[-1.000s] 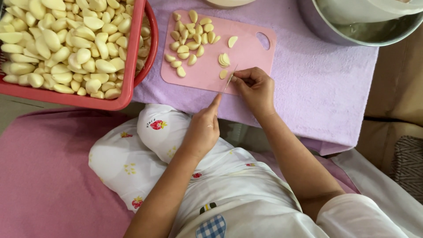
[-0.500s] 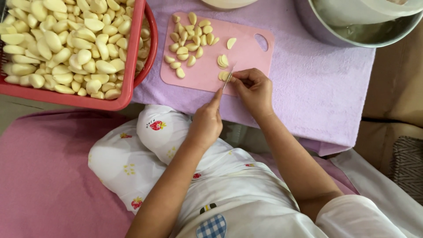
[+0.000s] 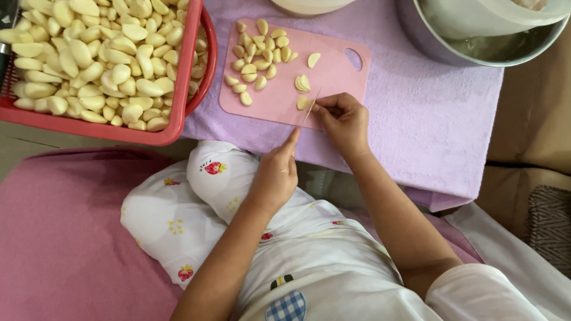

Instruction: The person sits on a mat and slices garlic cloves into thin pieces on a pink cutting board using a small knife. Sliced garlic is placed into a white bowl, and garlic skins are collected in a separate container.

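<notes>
The thin knife blade (image 3: 311,104) is seen nearly edge-on as a pale sliver, and its handle is hidden inside the right hand (image 3: 343,120), which is closed around it at the lower edge of the flat pink plastic cutting board (image 3: 333,71) in the upper centre of the frame. The blade tip meets a single peeled, cream-coloured garlic clove (image 3: 303,103) lying on the board just left of the right hand; whether the clove is already cut cannot be made out. The left hand (image 3: 275,175) rests lower, on the white printed cloth (image 3: 178,214) over the lap, fingers loosely curled, index finger extended toward the board edge, holding nothing. A cluster of peeled garlic cloves (image 3: 259,56) covers the board's upper left portion, with a pair of halved pieces (image 3: 303,82) just above the clove being worked. The red plastic basket (image 3: 178,113) at upper left, heaped with cloves, is cut off by the frame edges. The grey metal bowl (image 3: 476,47) at upper right is likewise cropped. The board lies on a lilac towel (image 3: 434,119).
</notes>
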